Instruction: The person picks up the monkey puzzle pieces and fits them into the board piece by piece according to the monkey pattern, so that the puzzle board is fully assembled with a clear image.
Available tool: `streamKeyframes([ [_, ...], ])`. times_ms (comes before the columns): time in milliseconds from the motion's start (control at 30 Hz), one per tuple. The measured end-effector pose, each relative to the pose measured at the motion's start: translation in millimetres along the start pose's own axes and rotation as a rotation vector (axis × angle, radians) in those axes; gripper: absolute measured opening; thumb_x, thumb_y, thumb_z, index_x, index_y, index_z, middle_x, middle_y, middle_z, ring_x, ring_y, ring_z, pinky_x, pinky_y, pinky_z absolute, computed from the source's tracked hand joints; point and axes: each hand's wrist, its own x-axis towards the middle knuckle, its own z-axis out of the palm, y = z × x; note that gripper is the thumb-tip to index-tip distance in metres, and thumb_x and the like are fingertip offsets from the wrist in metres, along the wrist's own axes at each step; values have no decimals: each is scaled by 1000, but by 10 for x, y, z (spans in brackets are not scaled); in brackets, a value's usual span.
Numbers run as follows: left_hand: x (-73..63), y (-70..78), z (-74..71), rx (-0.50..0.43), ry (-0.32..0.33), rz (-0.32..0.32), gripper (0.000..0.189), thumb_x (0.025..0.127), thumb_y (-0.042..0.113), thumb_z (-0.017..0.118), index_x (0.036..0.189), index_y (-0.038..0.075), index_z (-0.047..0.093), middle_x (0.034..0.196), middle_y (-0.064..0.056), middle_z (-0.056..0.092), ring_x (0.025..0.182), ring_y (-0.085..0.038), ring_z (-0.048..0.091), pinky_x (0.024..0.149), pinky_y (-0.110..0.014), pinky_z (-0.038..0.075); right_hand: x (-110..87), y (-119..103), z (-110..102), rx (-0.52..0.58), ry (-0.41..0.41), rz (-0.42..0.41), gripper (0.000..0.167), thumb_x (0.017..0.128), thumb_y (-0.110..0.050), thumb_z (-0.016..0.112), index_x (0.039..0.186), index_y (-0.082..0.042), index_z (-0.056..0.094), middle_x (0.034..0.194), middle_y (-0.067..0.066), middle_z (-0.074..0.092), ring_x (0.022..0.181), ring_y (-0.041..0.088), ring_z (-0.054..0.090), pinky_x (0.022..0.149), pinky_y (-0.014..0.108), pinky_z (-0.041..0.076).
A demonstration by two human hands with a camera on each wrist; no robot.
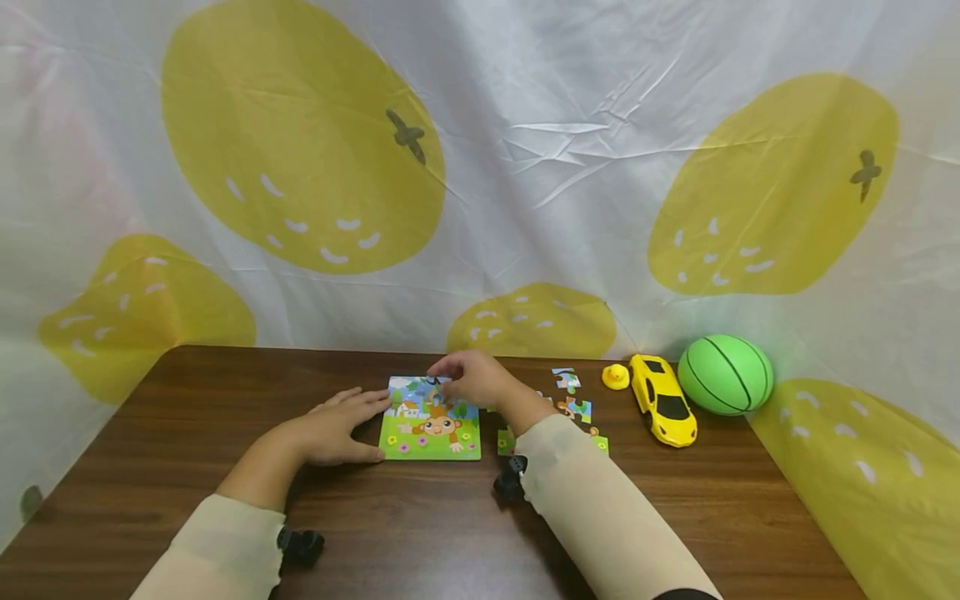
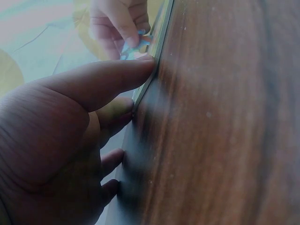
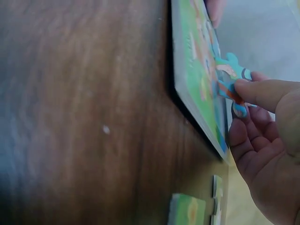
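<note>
A square puzzle board with a cartoon monkey picture lies on the brown table. My left hand rests at its left side, with the thumb and fingertips touching the edge. Over the upper right of the board, my right hand pinches a blue jigsaw piece between thumb and fingers. In the right wrist view that piece stands tilted close over the board. The left wrist view shows my left thumb along the board's edge. Loose jigsaw pieces lie to the right, partly hidden by my right forearm.
Right of the loose pieces are a yellow rubber duck, a yellow toy car and a green ball. A single jigsaw piece lies near the table's back edge. Behind the table hangs a white curtain with yellow fruit prints.
</note>
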Motion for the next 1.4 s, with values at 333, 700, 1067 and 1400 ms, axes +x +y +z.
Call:
streamKeyframes([
  [333,11,1,-5,-2,-3,-5,92,93,57,75,168,18,38,179,-4,28,167,-46,13,128,-77,16,62,16,73,-43,0,25,31,100,-16,77,131,-12,75,119,6,79,86,13,76,78,32,64],
  [700,11,-8,-3,-2,-4,-5,91,94,56,75,168,18,37,179,-4,27,167,-47,13,126,-79,15,106,-40,153,-67,1,60,26,98,-17,80,123,-11,79,105,5,80,77,14,76,70,29,64],
  [1067,13,-10,4,-1,-1,-3,90,94,55,75,168,18,39,179,-3,29,167,-46,13,127,-79,16,111,-61,160,-127,-5,86,27,99,-21,80,124,-15,80,117,5,78,81,11,75,77,31,64],
  [1400,11,-6,-3,2,-3,-2,91,94,57,75,168,19,38,180,-3,27,167,-47,12,126,-80,15,127,-93,149,-155,-30,99,28,100,-22,78,128,-16,79,124,4,76,82,11,75,78,31,63],
])
